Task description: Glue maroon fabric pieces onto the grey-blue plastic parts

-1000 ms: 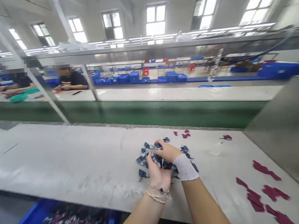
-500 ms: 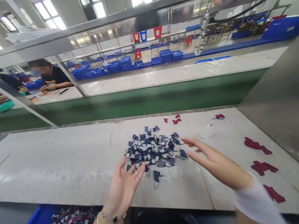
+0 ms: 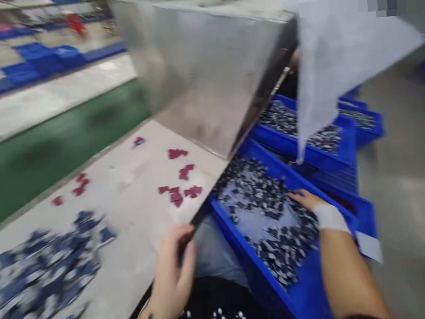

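My left hand [image 3: 175, 269] is at the table's front edge, thumb and fingers apart with a gap between them and no piece visible there. My right hand [image 3: 307, 200] reaches into a blue bin [image 3: 257, 267] on the right, its fingers stretched over a mass of small navy and grey pieces [image 3: 280, 248]. Its fingertips are blurred among them, and I see nothing held. On the white table [image 3: 135, 255], a pile of similar navy and grey fabric-like pieces [image 3: 54, 267] lies to the left. Several maroon pieces [image 3: 176, 195] lie beyond my left hand.
A metal panel [image 3: 205, 71] stands at the table's right end. More blue bins [image 3: 348, 135] with small pieces are behind the near bin. A white cloth [image 3: 323, 60] hangs at upper right by a person. A green barrier [image 3: 59, 153] runs behind the table.
The view has swung right and down. My right hand has gone from beside the navy pile into the blue bin. My left hand has moved from the pile to the table's edge.
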### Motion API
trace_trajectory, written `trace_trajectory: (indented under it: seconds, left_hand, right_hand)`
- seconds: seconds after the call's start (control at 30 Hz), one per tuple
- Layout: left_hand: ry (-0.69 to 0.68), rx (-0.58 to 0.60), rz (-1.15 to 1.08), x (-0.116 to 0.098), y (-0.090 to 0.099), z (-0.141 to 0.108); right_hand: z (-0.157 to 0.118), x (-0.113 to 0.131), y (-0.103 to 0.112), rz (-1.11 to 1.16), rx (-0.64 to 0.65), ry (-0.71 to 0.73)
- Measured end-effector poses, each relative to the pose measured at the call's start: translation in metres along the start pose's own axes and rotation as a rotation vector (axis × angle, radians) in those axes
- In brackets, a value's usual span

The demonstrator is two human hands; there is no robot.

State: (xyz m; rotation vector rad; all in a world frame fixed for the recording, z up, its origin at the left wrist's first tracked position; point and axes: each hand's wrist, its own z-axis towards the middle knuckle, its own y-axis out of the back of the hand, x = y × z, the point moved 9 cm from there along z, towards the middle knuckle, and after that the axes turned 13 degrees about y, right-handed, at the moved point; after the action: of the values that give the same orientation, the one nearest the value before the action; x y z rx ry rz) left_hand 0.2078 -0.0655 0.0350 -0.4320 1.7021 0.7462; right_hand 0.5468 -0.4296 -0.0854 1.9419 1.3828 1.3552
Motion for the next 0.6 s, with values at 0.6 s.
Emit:
trace_trajectory:
  seconds: [0.6]
  left_hand:
    - [0.328, 0.755, 0.879, 0.092, -0.416, 0.184]
  right_hand:
    - [0.034, -0.086, -0.114, 0.599, 0.091, -0.249]
